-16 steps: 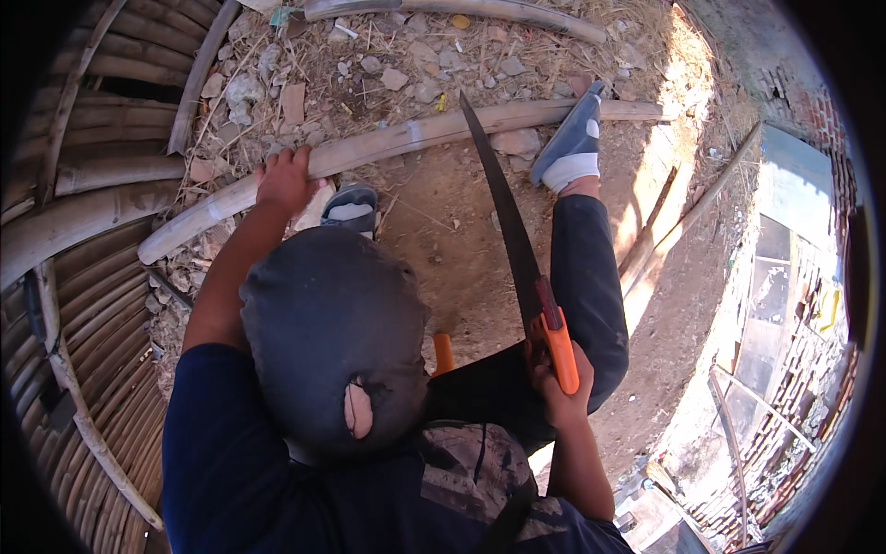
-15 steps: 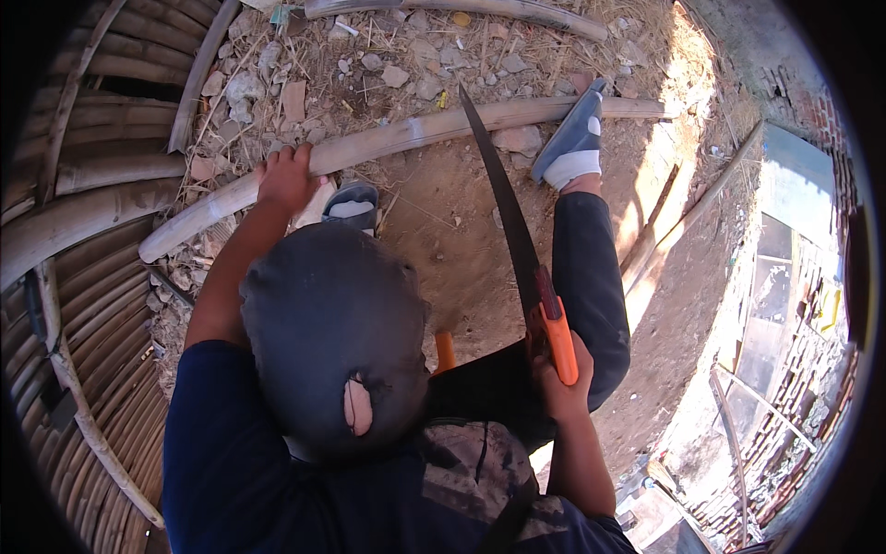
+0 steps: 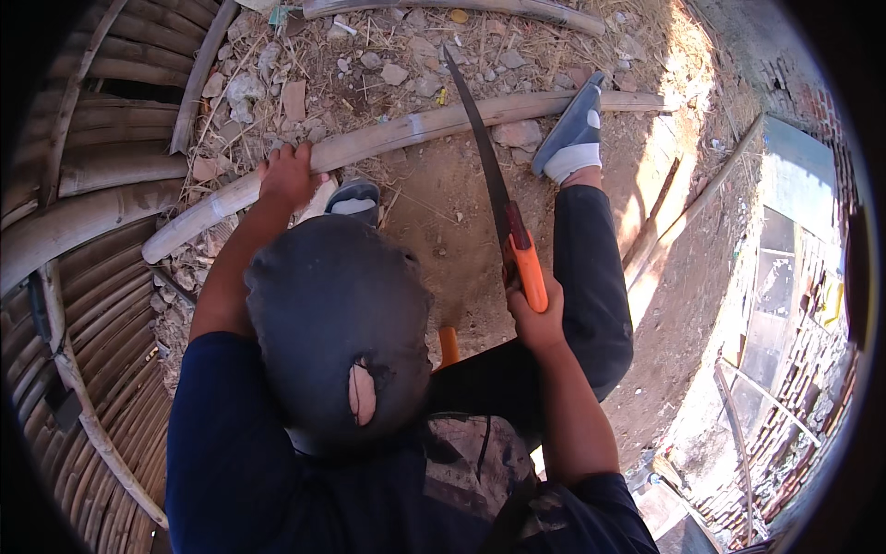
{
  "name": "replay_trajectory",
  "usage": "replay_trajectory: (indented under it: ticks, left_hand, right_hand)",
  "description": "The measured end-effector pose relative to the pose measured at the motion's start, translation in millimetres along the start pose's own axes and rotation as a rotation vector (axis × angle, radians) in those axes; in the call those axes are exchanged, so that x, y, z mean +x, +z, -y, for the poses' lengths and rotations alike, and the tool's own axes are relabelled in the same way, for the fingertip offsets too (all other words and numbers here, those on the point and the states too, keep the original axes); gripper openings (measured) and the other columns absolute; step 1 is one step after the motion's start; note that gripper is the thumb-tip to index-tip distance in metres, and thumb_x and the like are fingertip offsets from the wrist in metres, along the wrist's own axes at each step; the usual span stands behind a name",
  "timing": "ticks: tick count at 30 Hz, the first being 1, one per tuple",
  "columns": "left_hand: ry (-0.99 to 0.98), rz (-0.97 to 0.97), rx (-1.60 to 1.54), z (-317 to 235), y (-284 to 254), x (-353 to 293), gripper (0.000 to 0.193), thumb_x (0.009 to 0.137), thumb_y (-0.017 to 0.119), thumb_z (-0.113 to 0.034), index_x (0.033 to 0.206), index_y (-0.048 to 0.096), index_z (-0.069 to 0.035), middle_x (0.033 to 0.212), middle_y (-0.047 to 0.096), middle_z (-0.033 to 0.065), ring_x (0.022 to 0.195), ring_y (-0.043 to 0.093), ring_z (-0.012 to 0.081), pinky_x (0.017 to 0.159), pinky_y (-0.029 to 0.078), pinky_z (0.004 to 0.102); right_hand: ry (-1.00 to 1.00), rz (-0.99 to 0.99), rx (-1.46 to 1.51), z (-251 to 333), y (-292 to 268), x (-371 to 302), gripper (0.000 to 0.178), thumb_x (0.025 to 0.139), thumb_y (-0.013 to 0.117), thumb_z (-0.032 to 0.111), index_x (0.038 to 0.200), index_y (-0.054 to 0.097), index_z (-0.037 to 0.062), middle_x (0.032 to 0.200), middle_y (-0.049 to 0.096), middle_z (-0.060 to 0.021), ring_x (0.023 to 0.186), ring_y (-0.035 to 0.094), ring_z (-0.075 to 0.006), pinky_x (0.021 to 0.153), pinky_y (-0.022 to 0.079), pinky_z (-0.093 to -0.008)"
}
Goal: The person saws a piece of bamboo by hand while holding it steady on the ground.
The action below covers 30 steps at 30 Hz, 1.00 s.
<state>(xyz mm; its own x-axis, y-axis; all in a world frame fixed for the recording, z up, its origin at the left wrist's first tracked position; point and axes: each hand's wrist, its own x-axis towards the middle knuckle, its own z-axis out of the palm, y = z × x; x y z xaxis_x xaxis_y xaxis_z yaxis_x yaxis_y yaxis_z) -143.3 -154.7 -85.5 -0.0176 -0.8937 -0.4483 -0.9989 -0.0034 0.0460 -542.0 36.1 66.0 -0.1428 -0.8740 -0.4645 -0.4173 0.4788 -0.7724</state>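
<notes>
Forward and slightly left has gone the saw [image 3: 480, 129] since the frame half a second ago: its tip now lies farther toward the top of the frame, well past the far edge of the pole [image 3: 378, 140]. With it came the right hand [image 3: 538, 316], now a little higher in the frame, right of centre, its fingers wrapped around the orange handle [image 3: 528, 277]. Across the pole the blade runs at a slant, left of the right shoe [image 3: 572, 125]; whether its teeth touch the wood, I cannot tell. Hardly changed, the left hand [image 3: 291, 177] rests on the pole left of centre, its fingers laid over the top; whether they close around it underneath is hidden. The pole curves from the left of the frame to the upper right, and the left shoe [image 3: 353, 198] is near it, partly hidden by the dark cap [image 3: 332, 314].

Beneath is bare brown ground [image 3: 438, 245], strewn with stones [image 3: 394, 74] and dry straw toward the top, where a second pole [image 3: 535, 11] lies. Sunlight falls in a bright strip at the upper right. Slatted wooden poles form a structure [image 3: 111, 342] along the left edge. At the right stand a pale panel [image 3: 801, 175] and a worn brick wall [image 3: 794, 425], partly in glare.
</notes>
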Motion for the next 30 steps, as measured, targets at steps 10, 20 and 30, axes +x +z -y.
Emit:
replay_trajectory:
  ticks: [10, 20, 30]
  left_hand:
    - [0.008, 0.018, 0.011, -4, -4, -2, 0.073, 0.093, 0.07, -0.05, 0.15, 0.042, -0.016, 0.141, 0.05, 0.0158, 0.136, 0.046, 0.0372, 0.113, 0.032, 0.0592]
    - [0.013, 0.054, -0.018, 1, -10, 0, 0.073, 0.093, 0.071, -0.048, 0.151, 0.041, -0.016, 0.142, 0.05, 0.0163, 0.138, 0.044, 0.0372, 0.116, 0.031, 0.0599]
    - [0.008, 0.072, -0.001, 6, -10, -1, 0.074, 0.092, 0.071, -0.048, 0.151, 0.041, -0.016, 0.142, 0.05, 0.0157, 0.137, 0.045, 0.0373, 0.114, 0.033, 0.0594]
  right_hand:
    - [-0.032, -0.034, 0.06, 1, -10, -40, 0.037, 0.084, 0.057, -0.003, 0.12, 0.066, -0.003, 0.09, 0.065, -0.0042, 0.083, 0.064, -0.0128, 0.082, 0.051, -0.0261]
    - [-0.072, -0.066, 0.147, -3, -9, -50, 0.017, 0.085, 0.06, 0.002, 0.101, 0.061, -0.0026, 0.083, 0.063, -0.0035, 0.076, 0.059, -0.0117, 0.071, 0.05, -0.0307]
    - [0.002, 0.0, 0.239, -1, -3, -5, 0.014, 0.086, 0.06, 0.002, 0.099, 0.06, -0.002, 0.082, 0.061, -0.0022, 0.074, 0.057, -0.0118, 0.069, 0.048, -0.0312]
